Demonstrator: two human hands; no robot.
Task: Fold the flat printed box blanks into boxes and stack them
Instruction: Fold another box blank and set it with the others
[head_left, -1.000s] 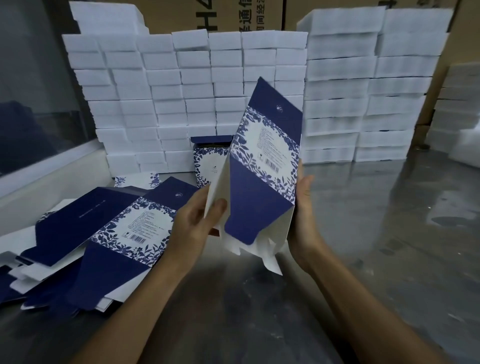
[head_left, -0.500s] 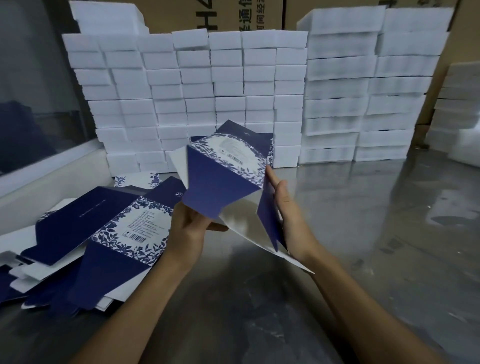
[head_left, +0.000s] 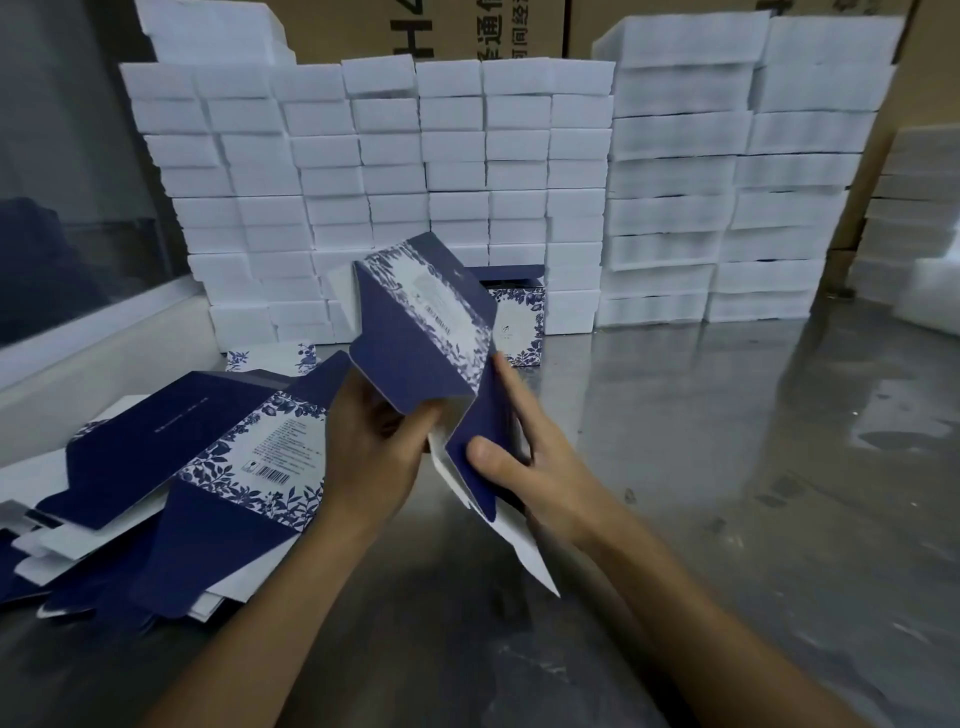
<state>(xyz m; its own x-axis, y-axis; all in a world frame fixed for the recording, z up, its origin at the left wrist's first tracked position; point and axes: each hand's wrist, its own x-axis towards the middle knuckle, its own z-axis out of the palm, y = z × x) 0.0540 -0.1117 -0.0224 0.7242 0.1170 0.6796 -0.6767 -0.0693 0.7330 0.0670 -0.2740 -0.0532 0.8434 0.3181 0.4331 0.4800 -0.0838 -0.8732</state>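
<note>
A navy and white floral box blank (head_left: 415, 338) is partly opened into a tube and tilted above the metal table. My left hand (head_left: 371, 447) grips its lower left edge, thumb under a navy flap. My right hand (head_left: 524, 457) pinches a navy side flap, thumb on its outer face and fingers along the box's right edge. A white inner flap hangs down below the hands. A pile of flat blanks (head_left: 171, 483) lies at the left. One folded box (head_left: 517, 319) stands upright behind the held blank.
A wall of stacked white foam blocks (head_left: 395, 176) fills the back of the metal table (head_left: 727, 467), with taller stacks (head_left: 727, 171) to the right. Brown cartons stand behind. A window sill runs along the left.
The blank has tipped from upright to lying over and has opened up. My right hand moved from its back edge onto a side flap, and both hands have drawn closer together.
</note>
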